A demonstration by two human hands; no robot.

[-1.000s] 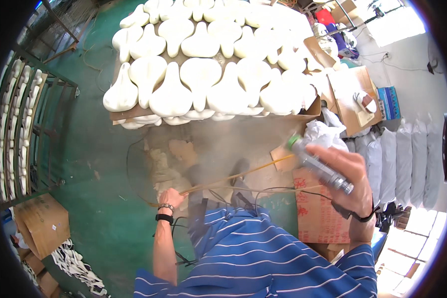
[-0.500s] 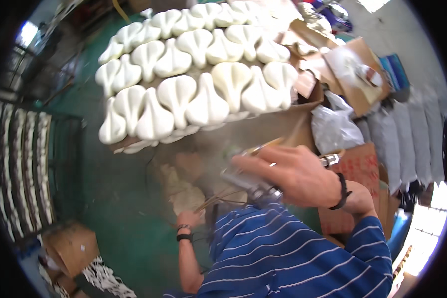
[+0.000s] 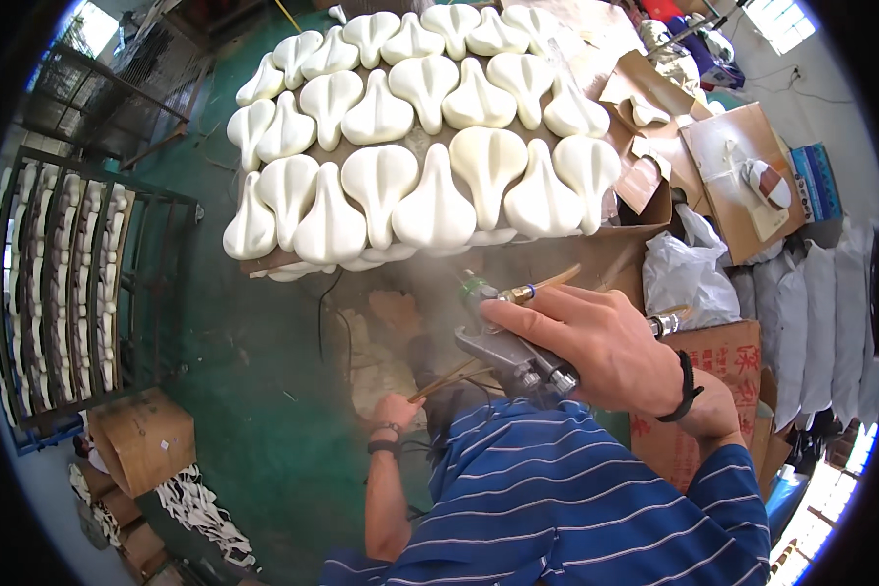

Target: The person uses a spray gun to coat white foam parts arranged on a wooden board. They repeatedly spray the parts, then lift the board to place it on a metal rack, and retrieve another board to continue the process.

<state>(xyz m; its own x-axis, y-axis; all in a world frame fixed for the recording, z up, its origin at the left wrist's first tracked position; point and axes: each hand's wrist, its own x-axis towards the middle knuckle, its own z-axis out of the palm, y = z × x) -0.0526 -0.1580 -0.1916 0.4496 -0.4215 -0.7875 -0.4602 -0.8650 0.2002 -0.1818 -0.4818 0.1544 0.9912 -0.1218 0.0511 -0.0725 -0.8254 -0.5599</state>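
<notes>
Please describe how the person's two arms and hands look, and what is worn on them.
Both forearms are bare; short sleeves of a blue shirt with thin white stripes. The left hand has a dark wristwatch. The right hand has a thin black band at the wrist. No gloves.

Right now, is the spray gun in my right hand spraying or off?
Spraying, most likely. A pale mist hangs in front of the spray gun below the white saddle-shaped pieces, and the right hand grips it; the trigger itself is hidden.

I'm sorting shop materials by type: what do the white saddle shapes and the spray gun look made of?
White saddle shapes: probably moulded foam or plastic, with a smooth matte cream surface and soft rounded edges. Spray gun in the right hand: bare grey metal with a dull sheen and a brass-coloured fitting.
</notes>
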